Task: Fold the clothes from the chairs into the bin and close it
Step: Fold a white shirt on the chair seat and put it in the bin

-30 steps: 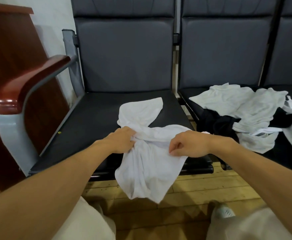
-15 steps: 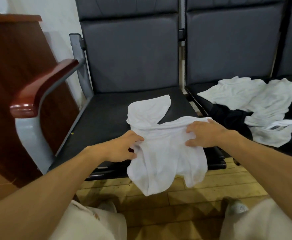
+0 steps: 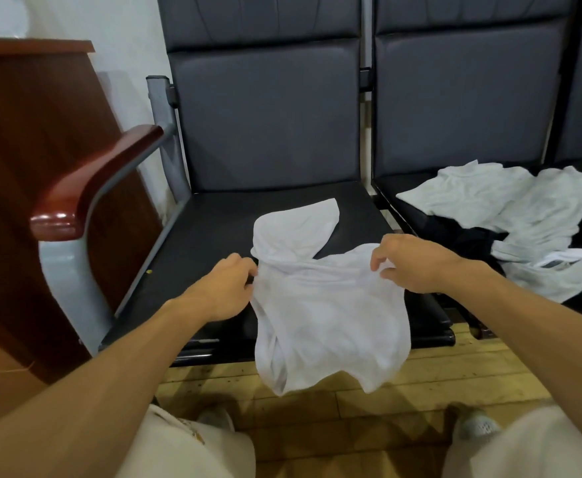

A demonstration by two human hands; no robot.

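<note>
A white garment (image 3: 327, 305) lies across the front of the left black chair seat (image 3: 213, 229), its lower half hanging over the seat's front edge. One sleeve stretches back across the seat. My left hand (image 3: 229, 288) pinches the garment's left edge. My right hand (image 3: 410, 262) pinches its upper right edge, and the cloth is stretched between the two hands. A heap of white and black clothes (image 3: 524, 222) covers the neighbouring seat on the right. No bin is in view.
A wooden armrest (image 3: 89, 188) on a grey metal frame stands left of the seat, with a reddish-brown cabinet (image 3: 27, 167) behind it. Below the seats is a wooden plank floor (image 3: 334, 415). My knees and shoes show at the bottom.
My hands have moved apart, the right one sliding rightward and up, so the bunched white garment is now spread wider across the seat's front edge.
</note>
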